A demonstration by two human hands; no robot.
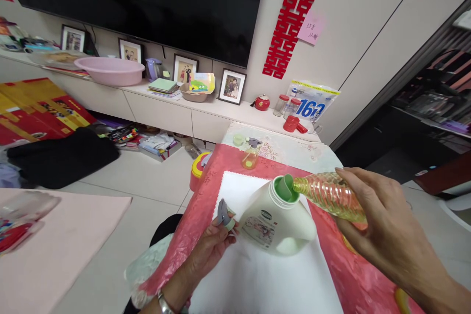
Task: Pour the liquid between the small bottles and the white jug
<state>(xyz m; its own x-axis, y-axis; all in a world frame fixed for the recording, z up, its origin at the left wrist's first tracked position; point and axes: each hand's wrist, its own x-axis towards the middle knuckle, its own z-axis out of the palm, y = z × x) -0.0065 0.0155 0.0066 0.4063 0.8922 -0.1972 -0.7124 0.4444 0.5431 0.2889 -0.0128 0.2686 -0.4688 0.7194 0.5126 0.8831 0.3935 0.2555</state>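
Observation:
A pale detergent jug (290,225) stands uncapped on a white sheet (243,179), a green spout (284,189) inside its mouth. My right hand (382,221) is wrapped round a ribbed, see-through yellowish bottle (327,194). That bottle lies tilted nearly sideways, its neck at the jug's spout; whether liquid is flowing I cannot tell. To the left of the jug, my left hand (211,245) pinches a grey spray nozzle (222,213) with a pale collar. Farther back on the table stands a small see-through spray bottle (249,158) with its own grey trigger head.
A red cloth (202,196) covers the table under the sheet. Behind is a low cabinet with a pink basin (110,69), framed photos, glass jars (281,106) and a red lid (291,123). A yellow and red bin (198,169) sits left of the table.

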